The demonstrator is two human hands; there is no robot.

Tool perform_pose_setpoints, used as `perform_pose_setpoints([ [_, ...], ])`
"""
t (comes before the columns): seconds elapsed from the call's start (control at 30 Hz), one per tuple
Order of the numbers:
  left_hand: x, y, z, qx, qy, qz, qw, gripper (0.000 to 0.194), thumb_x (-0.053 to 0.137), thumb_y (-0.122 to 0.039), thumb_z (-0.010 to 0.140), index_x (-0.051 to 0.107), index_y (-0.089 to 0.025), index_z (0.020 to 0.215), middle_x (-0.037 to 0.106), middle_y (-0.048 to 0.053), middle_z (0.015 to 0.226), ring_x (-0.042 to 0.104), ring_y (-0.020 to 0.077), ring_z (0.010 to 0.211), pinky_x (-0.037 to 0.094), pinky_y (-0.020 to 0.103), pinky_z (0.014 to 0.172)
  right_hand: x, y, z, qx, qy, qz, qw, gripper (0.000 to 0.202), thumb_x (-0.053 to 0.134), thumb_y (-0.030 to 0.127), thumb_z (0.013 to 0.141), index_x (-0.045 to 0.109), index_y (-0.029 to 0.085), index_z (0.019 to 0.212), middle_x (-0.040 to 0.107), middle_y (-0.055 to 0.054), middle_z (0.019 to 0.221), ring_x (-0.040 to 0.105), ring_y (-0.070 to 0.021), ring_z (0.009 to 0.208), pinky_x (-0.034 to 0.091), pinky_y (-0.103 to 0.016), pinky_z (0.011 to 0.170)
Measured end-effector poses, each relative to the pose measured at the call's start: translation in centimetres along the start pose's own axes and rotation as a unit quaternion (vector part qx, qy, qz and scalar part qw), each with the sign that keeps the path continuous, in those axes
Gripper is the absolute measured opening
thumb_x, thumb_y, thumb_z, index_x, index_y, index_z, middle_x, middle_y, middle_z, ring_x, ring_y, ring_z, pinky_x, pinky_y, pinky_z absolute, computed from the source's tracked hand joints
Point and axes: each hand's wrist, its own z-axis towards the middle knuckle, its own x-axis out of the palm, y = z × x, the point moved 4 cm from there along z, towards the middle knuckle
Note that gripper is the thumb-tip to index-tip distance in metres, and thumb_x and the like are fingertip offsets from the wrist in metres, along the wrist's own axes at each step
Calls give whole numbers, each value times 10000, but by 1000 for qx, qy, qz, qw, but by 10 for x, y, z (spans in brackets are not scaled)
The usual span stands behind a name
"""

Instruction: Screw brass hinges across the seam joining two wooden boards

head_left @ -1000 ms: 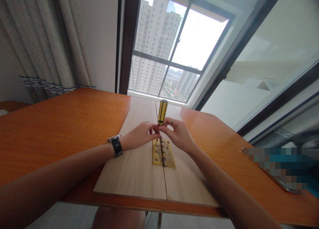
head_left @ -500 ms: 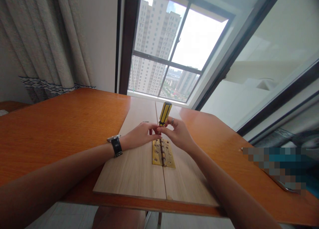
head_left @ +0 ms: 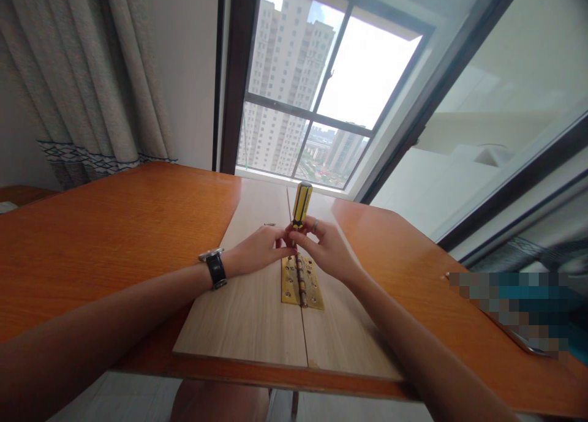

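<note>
A screwdriver [head_left: 302, 205] with a yellow and black handle stands nearly upright over the far end of a brass hinge [head_left: 290, 286]. My right hand [head_left: 329, 244] pinches it low, around the base of the handle. My left hand [head_left: 263, 245] is closed at the fingertips beside the shaft, just above the hinge's left leaf; what those fingers hold is too small to make out. The hinge lies across the seam of two pale wooden boards [head_left: 243, 330], with screw holes or screws showing in both leaves. The screwdriver's tip is hidden behind the fingers.
An orange-brown table [head_left: 138, 238] carries the boards. A small metal piece [head_left: 269, 225] lies beyond my left hand. At the right edge sits a flat, blurred-out object [head_left: 519, 312]. Behind the table are a window [head_left: 321, 103] and a grey curtain [head_left: 92, 73].
The screwdriver has risen slightly and tilted a little to the left, more upright than before. Both hands stay almost in place, and the hinge and boards have not moved.
</note>
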Motion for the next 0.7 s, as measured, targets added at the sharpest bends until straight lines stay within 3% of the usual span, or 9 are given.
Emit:
perform_pose_setpoints([
  [0.27,1,-1,0,-13,9,-10,1000,175,637,-271,900,713,-126,965,691,17,789,588,143,712,433,244,680,-1,-2,0,-23,-5,-18,1000,226,596,295,924,642,168,743,649,-18,703,582,-155,687,445,-287,674],
  [0.7,1,-4,-1,6,7,-20,1000,166,637,-268,898,674,-135,806,622,-23,684,523,115,628,414,240,660,-3,-6,1,-20,-24,-5,1000,230,693,291,848,600,183,669,638,11,661,553,-141,655,404,-274,645],
])
